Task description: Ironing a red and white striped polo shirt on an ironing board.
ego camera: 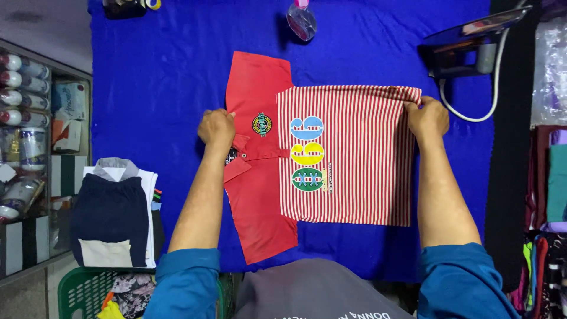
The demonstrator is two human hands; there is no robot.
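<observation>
Here, one striped polo shirt (342,156) — two hands, left hand (217,129), right hand (426,118)

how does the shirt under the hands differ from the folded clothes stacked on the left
The red striped shirt lies spread flat on the blue cloth; the folded stack sits off it, above a green basket. The shirt is red with white stripes and coloured patches; the stack is dark navy, white and grey. The left hand and right hand grip the shirt; nothing touches the stack. Both are garments.
</observation>
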